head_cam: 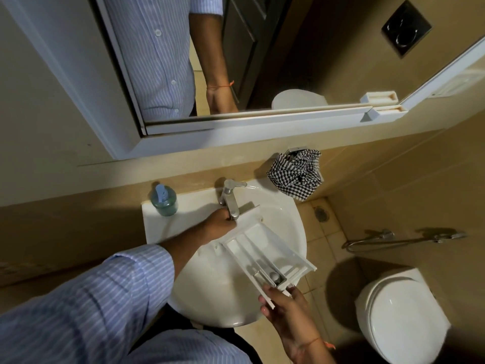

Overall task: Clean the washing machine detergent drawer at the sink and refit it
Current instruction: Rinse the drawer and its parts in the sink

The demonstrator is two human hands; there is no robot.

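My right grip (282,298) grasps the near end of the detergent drawer (265,252), which extends away from it, tilted over the sink (162,224). My left grip (223,223) curls against the tap (231,198).

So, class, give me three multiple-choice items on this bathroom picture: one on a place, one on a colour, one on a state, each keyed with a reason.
1. Where is the detergent drawer?
A. Over the sink basin
B. On the toilet lid
C. On the floor

2. What colour is the pump on the soap bottle?
A. Red
B. Blue
C. Black

3. What is the right hand doing?
A. Hanging idle
B. Turning the faucet
C. Gripping the drawer's front end

Key: 1 A, it slants across the basin. 2 B, the pump is blue. 3 C, its fingers curl round the front end; the left hand is at the faucet.
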